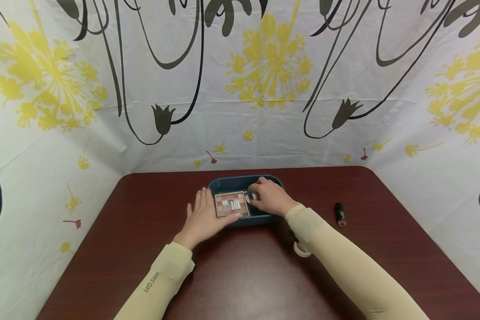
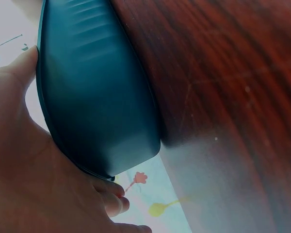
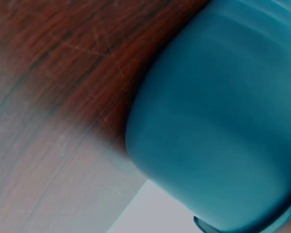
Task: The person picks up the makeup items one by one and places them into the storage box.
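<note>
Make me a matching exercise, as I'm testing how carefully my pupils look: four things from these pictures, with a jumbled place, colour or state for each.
Things
1. tray
2. palette
3. tube
4. left hand

Descriptions
A. small and dark, on the table, apart from the hands
B. fingers fairly straight, at the left end
C. blue, with rounded corners
D. flat, with rows of coloured squares and the word "BACK"

Right pairs: 1-C, 2-D, 3-A, 4-B
</note>
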A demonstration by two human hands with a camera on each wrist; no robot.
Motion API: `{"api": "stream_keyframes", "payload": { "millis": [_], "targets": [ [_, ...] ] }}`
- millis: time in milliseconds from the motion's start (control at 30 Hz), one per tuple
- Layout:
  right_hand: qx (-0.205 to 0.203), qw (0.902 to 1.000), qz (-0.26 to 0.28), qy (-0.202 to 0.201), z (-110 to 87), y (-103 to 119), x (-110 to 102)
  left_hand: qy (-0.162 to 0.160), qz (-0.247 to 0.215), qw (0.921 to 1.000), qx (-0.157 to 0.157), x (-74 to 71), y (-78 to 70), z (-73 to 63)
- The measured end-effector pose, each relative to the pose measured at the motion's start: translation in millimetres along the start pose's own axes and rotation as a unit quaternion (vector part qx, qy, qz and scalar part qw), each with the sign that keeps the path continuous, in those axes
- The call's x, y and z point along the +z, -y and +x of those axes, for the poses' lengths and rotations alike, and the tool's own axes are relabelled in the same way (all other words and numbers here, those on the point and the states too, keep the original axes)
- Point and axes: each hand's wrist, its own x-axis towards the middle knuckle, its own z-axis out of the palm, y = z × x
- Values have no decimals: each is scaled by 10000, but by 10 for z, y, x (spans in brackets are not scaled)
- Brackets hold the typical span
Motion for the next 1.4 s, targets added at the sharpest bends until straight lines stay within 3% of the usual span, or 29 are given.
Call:
{"api": "stream_keyframes", "payload": {
  "millis": [567,1400],
  "targets": [
    [428,9941,742,-671,-92,-7,-133,45,-47,10000,-47,-15,-3,-3],
    [-197,9920,208,-1232,-439,104,-130,80,-17,10000,15,-5,4,-17]
  ]
}}
